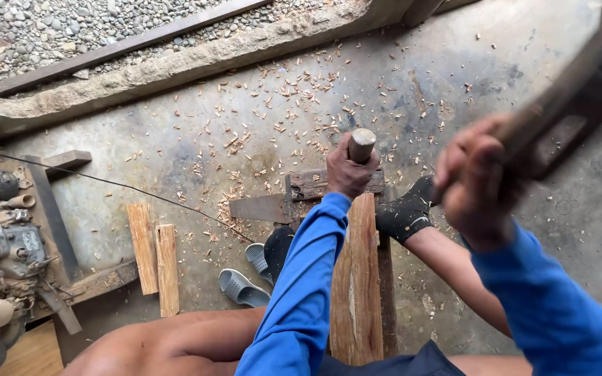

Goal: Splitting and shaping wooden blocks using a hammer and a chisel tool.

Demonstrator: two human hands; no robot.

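While the concrete floor (pixel 398 83) lies strewn w/ shavings, one long plank (pixel 355 278) runs between the legs, likely stiff, heavy; grip at edges. Two short boards (pixel 156 257) and two grey sandals (pixel 245 275) lie at left. Left hand (pixel 346 170) fist-tight round one chisel handle (pixel 361 144) at plank's far end. Right hand (pixel 475 184) clenched on one blurred mallet (pixel 559 97), raised.

Right hand (pixel 479 182) and the long tool (pixel 566 90) it swings are motion-blurred; tool's far end cut off at top edge. Left hand (pixel 348 170) hides the chisel (pixel 361 145) shank. Plank's (pixel 355 285) near end leaves the bottom edge.
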